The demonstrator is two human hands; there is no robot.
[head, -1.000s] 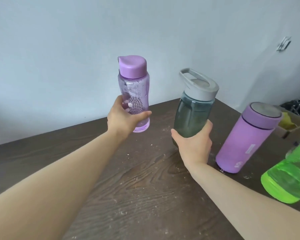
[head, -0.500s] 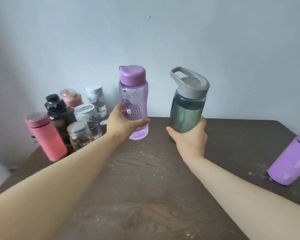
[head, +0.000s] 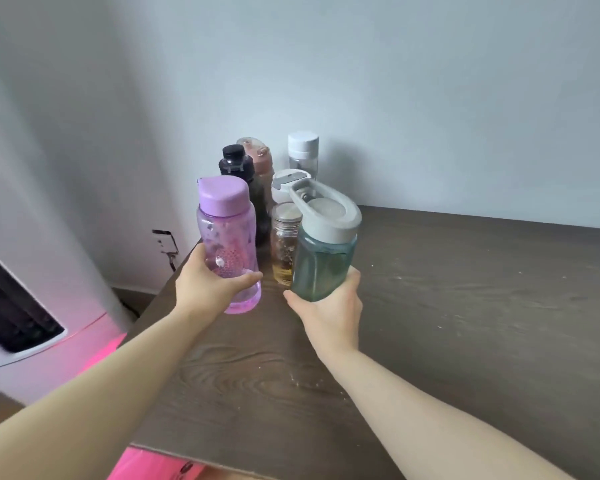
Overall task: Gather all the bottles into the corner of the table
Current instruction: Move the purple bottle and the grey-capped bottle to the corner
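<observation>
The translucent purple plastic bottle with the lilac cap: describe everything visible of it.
The translucent purple plastic bottle has an opaque lilac cap, shut, and a waisted body with a dotted grip patch. It looks empty, though droplets or smears cloud its wall. It is upright, tilted slightly, and the left hand wraps its lower half. It is in front of the bottles clustered in the table's corner.

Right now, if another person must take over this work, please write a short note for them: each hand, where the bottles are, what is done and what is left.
Left hand: closed around the purple bottle, held upright near the table's left edge.
Right hand: closed around the teal bottle with grey lid, slightly tilted.
Both bottles are just in front of the cluster in the far left corner of the table: black-capped bottle, pink bottle, white-capped clear bottle, glass jar and a white-lidded one.
Done: those five are gathered.
Left: set both held bottles down beside them, then check the table for others out of view.
</observation>
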